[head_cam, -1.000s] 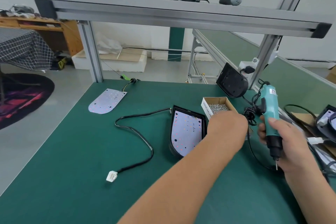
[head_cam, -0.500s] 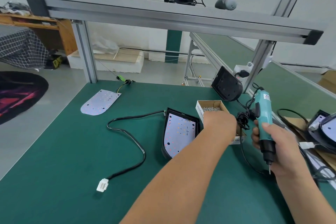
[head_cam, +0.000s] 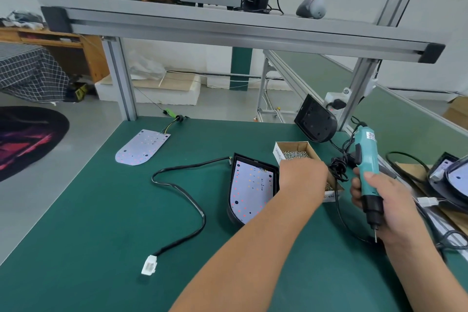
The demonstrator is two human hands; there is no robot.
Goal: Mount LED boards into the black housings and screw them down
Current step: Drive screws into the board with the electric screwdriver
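Two bare forearms, uncovered along their whole visible length, with a bare left hand and right hand.

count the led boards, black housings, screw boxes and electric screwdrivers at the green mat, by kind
LED boards: 2, the loose board and the seated board
black housings: 2, the centre housing and the leaning housing
screw box: 1
electric screwdriver: 1, in the right hand
total: 6, leaving out the cut-off units at the right edge
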